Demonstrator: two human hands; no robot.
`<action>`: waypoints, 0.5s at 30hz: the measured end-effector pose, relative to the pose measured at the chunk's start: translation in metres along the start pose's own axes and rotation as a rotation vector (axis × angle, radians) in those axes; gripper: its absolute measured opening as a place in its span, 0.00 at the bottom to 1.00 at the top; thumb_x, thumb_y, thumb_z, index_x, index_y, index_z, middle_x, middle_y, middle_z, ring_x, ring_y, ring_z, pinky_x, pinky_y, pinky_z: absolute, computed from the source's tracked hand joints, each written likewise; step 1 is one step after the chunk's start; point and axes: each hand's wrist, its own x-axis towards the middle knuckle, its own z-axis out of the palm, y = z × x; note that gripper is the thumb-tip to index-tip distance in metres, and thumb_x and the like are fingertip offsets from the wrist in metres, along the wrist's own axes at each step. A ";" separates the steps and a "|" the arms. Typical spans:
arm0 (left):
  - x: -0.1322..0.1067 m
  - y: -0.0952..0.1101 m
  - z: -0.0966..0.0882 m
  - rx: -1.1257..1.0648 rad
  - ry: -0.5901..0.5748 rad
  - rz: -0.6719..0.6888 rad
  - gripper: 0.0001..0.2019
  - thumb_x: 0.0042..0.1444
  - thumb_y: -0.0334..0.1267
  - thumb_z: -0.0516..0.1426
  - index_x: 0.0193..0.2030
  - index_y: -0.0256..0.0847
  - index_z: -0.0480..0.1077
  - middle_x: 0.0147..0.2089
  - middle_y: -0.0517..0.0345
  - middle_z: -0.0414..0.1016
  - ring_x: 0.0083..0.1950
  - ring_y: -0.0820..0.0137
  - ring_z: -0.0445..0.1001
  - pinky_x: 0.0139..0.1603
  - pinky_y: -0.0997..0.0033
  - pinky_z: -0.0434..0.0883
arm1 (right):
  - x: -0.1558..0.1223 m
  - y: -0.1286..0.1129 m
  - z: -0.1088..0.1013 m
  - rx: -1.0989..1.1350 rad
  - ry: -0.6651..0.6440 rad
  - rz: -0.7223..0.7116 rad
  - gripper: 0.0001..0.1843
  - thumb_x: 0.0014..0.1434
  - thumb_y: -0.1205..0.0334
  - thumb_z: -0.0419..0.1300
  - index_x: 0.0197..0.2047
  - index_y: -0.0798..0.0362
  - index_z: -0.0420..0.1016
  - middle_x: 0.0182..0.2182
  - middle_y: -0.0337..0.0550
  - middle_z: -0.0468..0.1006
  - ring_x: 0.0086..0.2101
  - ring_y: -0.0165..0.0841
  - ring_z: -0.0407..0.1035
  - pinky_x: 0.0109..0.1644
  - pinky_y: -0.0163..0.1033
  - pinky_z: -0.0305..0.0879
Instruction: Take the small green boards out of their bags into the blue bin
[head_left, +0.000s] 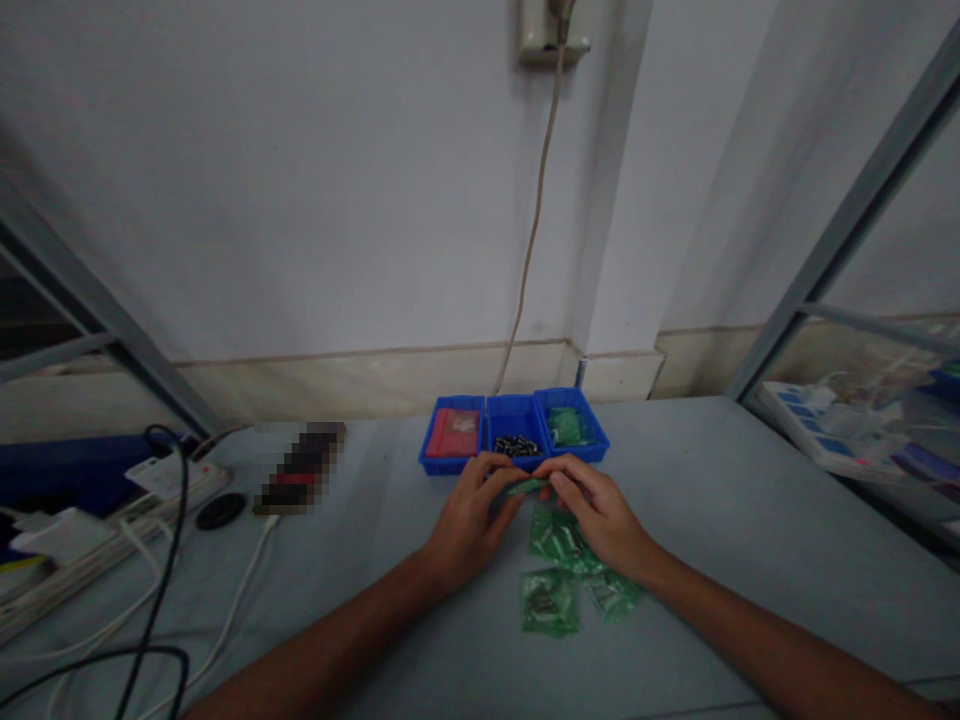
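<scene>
My left hand (474,515) and my right hand (600,515) meet in front of three blue bins, fingers pinched together on a small green plastic bag (529,486) held between them. Below the hands several more green bags (551,598) with small parts inside lie on the grey table. The left bin (452,436) holds a red packet, the middle bin (516,436) small dark parts, the right bin (574,428) green bags.
Cables (161,560), a power strip (176,480) and a round black object (220,510) lie at the left. A cord (534,230) hangs down the wall from an outlet. A metal frame post (825,250) and a cluttered neighbouring bench (862,430) stand at the right.
</scene>
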 end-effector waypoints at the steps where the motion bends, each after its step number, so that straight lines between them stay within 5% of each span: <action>1: 0.001 0.001 0.000 0.004 0.004 0.004 0.12 0.73 0.34 0.56 0.60 0.45 0.73 0.55 0.48 0.74 0.58 0.60 0.73 0.61 0.56 0.73 | 0.000 -0.001 0.000 0.005 -0.009 -0.004 0.17 0.77 0.48 0.53 0.49 0.49 0.78 0.36 0.41 0.80 0.38 0.37 0.74 0.44 0.39 0.70; 8: 0.003 0.001 0.001 0.029 -0.066 -0.016 0.10 0.75 0.39 0.54 0.53 0.42 0.75 0.49 0.50 0.80 0.50 0.61 0.75 0.55 0.57 0.72 | -0.001 0.002 0.002 -0.066 0.000 -0.012 0.15 0.74 0.48 0.58 0.50 0.50 0.77 0.32 0.38 0.76 0.33 0.35 0.70 0.39 0.38 0.67; 15: 0.001 0.003 -0.001 0.016 -0.015 -0.017 0.10 0.75 0.40 0.53 0.54 0.41 0.73 0.47 0.50 0.79 0.49 0.61 0.75 0.52 0.59 0.73 | 0.000 0.004 0.001 -0.130 0.021 -0.052 0.11 0.75 0.53 0.57 0.49 0.49 0.77 0.35 0.41 0.78 0.36 0.37 0.72 0.42 0.40 0.68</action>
